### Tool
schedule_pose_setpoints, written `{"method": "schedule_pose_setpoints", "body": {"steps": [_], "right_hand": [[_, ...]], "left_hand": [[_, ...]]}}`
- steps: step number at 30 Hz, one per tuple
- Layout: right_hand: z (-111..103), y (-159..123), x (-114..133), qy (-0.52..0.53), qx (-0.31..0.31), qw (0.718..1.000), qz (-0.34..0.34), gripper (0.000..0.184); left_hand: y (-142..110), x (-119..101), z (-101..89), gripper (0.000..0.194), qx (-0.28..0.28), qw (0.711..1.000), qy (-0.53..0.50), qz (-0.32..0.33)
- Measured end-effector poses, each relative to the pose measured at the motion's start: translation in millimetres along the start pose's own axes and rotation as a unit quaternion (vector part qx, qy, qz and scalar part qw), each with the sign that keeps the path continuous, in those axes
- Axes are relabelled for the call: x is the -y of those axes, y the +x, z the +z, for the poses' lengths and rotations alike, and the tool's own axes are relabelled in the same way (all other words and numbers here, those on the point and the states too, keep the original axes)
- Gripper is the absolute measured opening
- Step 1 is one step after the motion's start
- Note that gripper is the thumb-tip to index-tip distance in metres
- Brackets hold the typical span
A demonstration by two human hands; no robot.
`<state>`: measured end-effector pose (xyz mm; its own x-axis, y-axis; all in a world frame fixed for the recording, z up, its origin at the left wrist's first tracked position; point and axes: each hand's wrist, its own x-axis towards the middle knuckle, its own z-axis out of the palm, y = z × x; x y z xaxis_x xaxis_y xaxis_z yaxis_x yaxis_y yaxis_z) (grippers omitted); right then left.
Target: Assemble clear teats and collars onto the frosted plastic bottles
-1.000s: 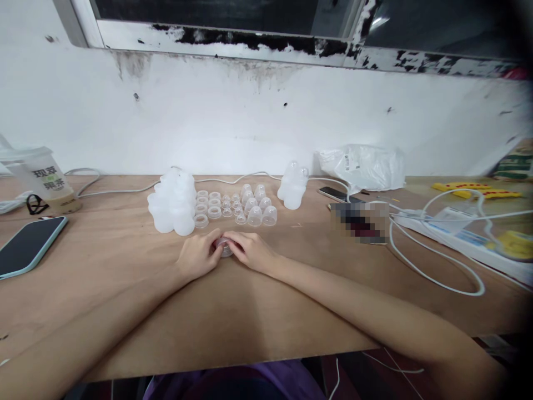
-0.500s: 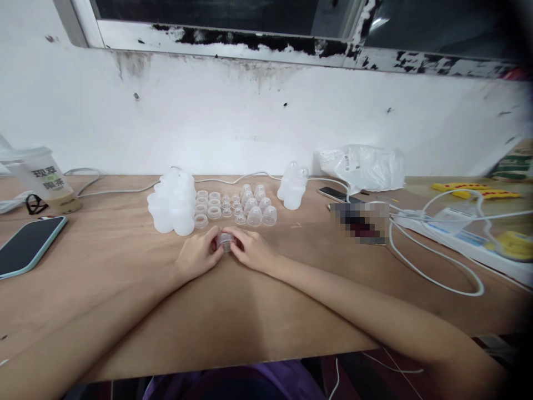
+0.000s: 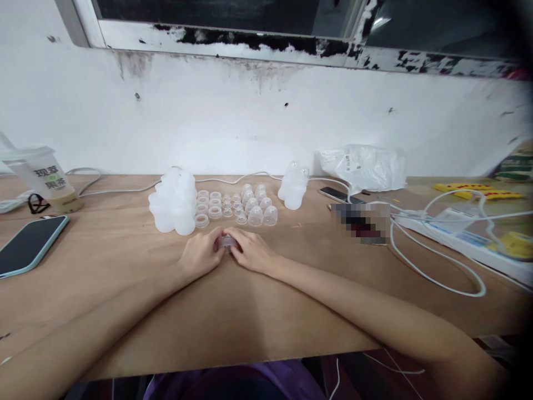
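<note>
The left hand [image 3: 202, 251] and right hand [image 3: 252, 251] jointly grip a small, round, translucent plastic piece [image 3: 227, 243] between their fingers, at the brown wooden tabletop [image 3: 200, 316]; contact beneath cannot be determined. Clear plastic rings [image 3: 215, 215], clear domed plastic caps [image 3: 255, 217] and frosted white plastic bottles [image 3: 179, 214] stand beyond.

"What blocks the way beyond the left grip [image 3: 202, 251]?"
"Clear rings [image 3: 215, 214], with white bottles [image 3: 172, 205] farther left."
"Beyond the right grip [image 3: 252, 251]?"
"Clear domes [image 3: 255, 216]; open bench [image 3: 310, 244] runs to that grip's right."
</note>
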<state>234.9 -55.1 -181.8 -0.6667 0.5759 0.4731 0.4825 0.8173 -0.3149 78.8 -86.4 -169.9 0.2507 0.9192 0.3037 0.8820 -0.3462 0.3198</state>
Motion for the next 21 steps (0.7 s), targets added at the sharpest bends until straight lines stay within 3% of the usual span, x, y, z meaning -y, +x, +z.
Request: {"method": "schedule_pose_setpoints", "body": {"steps": [4,8,11,13,15,21], "right_hand": [[0.0,1.8,-0.5,0.024,-0.016,0.999,0.015,0.042],[-1.0,5.5,-8.7,0.156,-0.035,0.984,0.073,0.039],[-0.4,8.5,-16.2,0.319,-0.014,0.935,0.157,0.038],[0.5,10.2,-18.8,0.395,-0.027,0.898,0.193,0.042],[1.0,11.3,-19.1,0.431,-0.044,0.877,0.208,0.047],[-1.0,11.5,-15.3,0.451,-0.045,0.867,0.207,0.039]], "left_hand": [[-1.2,-0.5,-2.1,0.009,0.000,0.999,0.034,0.001],[-2.8,4.0,-14.5,0.028,-0.038,0.992,0.074,0.090],[0.7,16.5,-29.2,0.029,-0.162,0.974,0.100,0.122],[5.1,27.0,-38.5,0.032,-0.268,0.951,0.130,0.080],[9.4,36.0,-45.1,0.042,-0.327,0.931,0.160,0.028],[14.1,45.0,-43.5,0.050,-0.295,0.935,0.197,-0.002]]}}
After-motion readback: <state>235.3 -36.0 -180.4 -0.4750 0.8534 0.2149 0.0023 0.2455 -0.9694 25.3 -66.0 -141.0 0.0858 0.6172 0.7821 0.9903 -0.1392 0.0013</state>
